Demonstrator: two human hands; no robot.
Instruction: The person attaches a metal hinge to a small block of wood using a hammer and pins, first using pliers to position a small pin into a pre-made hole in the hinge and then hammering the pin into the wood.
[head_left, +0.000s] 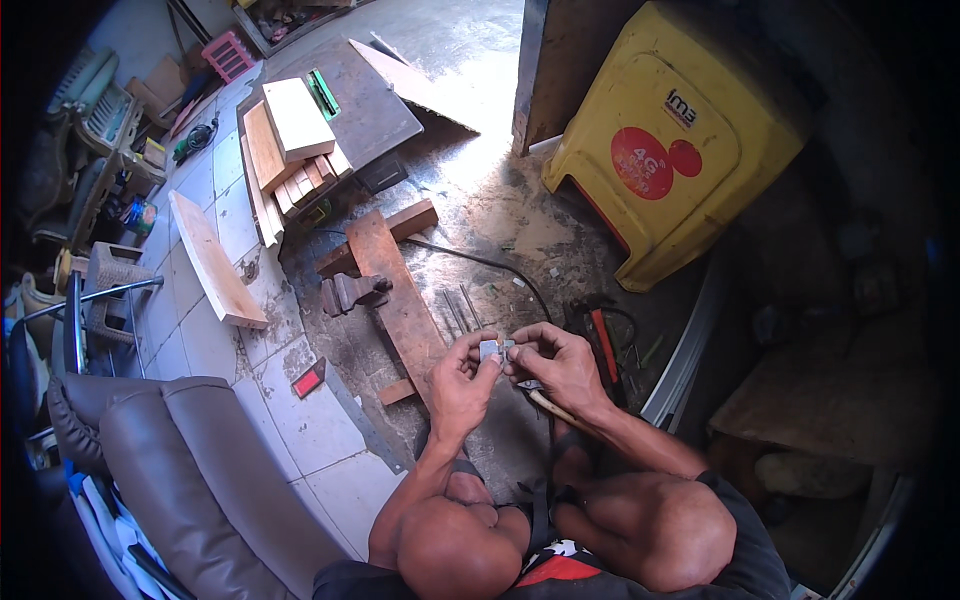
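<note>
I've got both hands up front: left hand and right hand pinch a small grey block between their fingers, above the floor. A light wooden handle sticks out under my right palm. The reddish plank lies just beyond.
</note>
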